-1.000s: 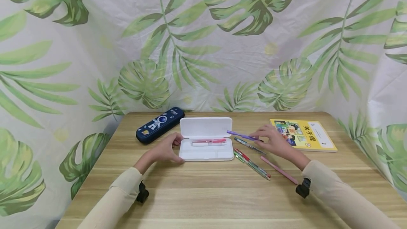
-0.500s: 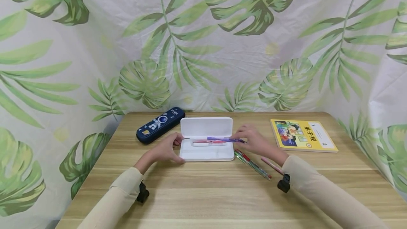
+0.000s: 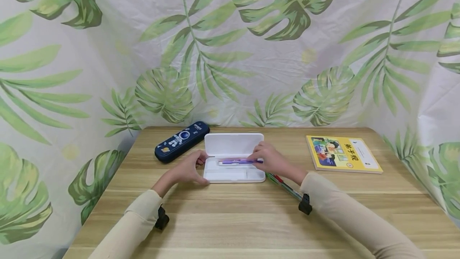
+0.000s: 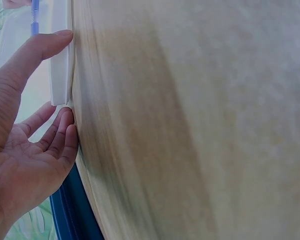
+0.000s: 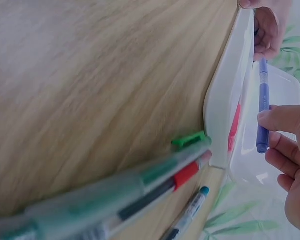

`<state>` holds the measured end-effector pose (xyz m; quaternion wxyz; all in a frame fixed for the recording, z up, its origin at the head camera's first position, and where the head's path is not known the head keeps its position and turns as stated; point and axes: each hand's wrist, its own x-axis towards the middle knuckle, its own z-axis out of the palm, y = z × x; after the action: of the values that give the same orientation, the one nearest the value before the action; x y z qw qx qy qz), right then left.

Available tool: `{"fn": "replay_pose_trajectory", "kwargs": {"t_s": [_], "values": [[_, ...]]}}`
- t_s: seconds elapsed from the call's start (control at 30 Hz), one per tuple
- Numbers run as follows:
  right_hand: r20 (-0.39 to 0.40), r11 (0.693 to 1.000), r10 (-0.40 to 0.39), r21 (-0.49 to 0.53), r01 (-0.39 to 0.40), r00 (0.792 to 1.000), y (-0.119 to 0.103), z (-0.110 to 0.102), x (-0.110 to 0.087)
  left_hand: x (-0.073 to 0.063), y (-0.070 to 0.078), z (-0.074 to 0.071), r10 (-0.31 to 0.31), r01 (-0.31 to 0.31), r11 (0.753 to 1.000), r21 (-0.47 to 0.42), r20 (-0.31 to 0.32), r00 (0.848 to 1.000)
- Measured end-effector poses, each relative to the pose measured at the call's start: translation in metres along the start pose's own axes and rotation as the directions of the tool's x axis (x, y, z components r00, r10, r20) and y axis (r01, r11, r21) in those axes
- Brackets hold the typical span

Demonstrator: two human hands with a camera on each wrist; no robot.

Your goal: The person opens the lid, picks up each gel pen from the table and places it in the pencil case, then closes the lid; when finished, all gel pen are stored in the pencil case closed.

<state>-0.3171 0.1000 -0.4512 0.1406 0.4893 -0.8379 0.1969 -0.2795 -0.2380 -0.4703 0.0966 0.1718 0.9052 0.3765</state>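
Note:
A white pencil case (image 3: pixel 233 144) lies on the table with its lid raised. My left hand (image 3: pixel 186 167) holds its left end, the thumb (image 4: pixel 57 42) on the front edge and the fingers around the end. My right hand (image 3: pixel 272 159) pinches a purple pen (image 5: pixel 263 112) between thumb and fingers, low over the case's back compartment. In the head view this pen (image 3: pixel 233 162) lies lengthwise along the compartment and overlaps the pens inside. A pink-red pen (image 5: pixel 234 129) shows inside the case in the right wrist view.
Right of the case lie a green pen (image 5: pixel 95 202), a red-banded pen (image 5: pixel 186 176) and a blue-tipped pen (image 5: pixel 191 210), partly under my right forearm. A navy astronaut pencil case (image 3: pixel 182 142) stands back left, a yellow book (image 3: pixel 344 154) back right.
My right hand has carried the purple pen leftward from beside the case to over its back compartment, and the pen now lies level along it. My left hand has stayed at the case's left end.

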Motion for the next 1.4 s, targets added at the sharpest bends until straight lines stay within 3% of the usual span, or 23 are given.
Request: {"fn": "replay_pose_trajectory", "kwargs": {"t_s": [0.33, 0.9, 1.4], "values": [[-0.01, 1.0, -0.024, 0.004, 0.024, 1.0, -0.006, 0.008, 0.007, 0.0, 0.0, 0.0, 0.034, -0.033, 0.999, 0.018, -0.007, 0.999], [-0.003, 0.997, -0.067, -0.044, 0.067, 0.998, -0.003, 0.022, 0.014, 0.001, -0.005, 0.002, 0.026, -0.026, 1.0, -0.002, -0.007, 1.0], [0.025, 0.999, 0.007, -0.043, -0.006, 1.0, -0.004, 0.027, 0.014, 0.0, -0.003, 0.002, 0.011, -0.011, 1.0, -0.001, -0.004, 1.0]]}}
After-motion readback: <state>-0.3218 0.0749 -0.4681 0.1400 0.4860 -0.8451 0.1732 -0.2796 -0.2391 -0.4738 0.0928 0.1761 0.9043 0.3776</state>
